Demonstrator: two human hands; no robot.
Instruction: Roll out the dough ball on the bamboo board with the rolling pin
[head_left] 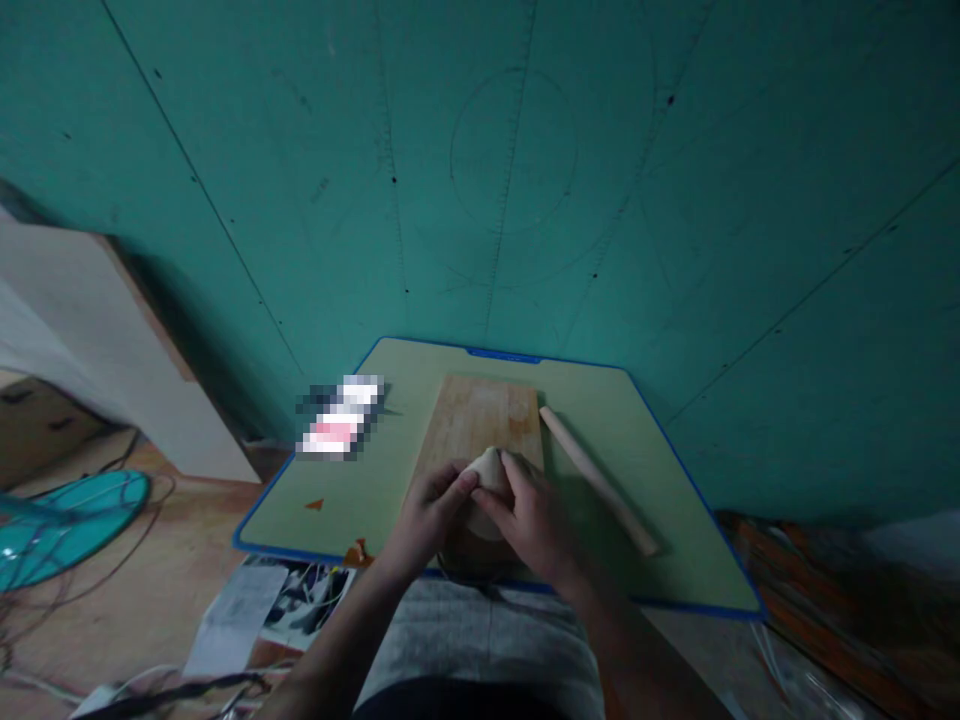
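Note:
A pale, soft-looking piece of dough (489, 470) with a pointed top is held between my two hands, close to the table's front edge. From the left, my left hand (442, 500) pinches it with thumb and fingers. On the other side my right hand (529, 505) presses it with the thumb, its fingers curled behind. Beneath the hands lies a wooden cutting board (480, 410). Another pale, rounded shape (484, 522) shows partly below my hands, too dim to make out. To the right, a wooden rolling pin (596, 478) rests at a slant on the table.
The yellowish table (652, 430) has a blue rim and stands against a green wall (510, 200). A pixelated bright rectangle (341, 420) is at its left. Brown scraps (360, 553) lie near the front edge. Cables and a turquoise round base (82, 525) are on the floor.

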